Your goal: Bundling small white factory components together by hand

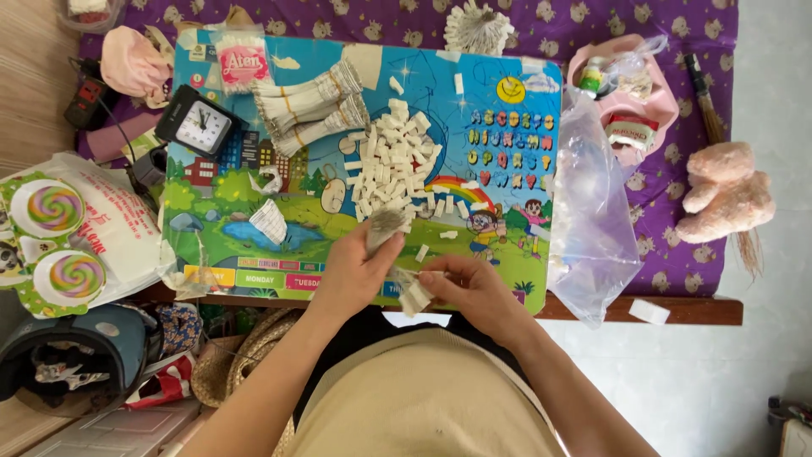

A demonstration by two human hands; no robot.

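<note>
Single view: head-worn camera, looking steeply down from above the wearer's chest onto a colourful play table (507, 169), close range. Near edge of frame takes in wearer's torso and forearms; far edge reaches purple bedding (592, 25). No second view.

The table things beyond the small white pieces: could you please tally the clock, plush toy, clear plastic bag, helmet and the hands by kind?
Clock: 1
Plush toy: 1
Clear plastic bag: 1
Helmet: 1
Hands: 2, the left hand gripping a bundle and the right hand pinching white pieces
Total: 6
</note>
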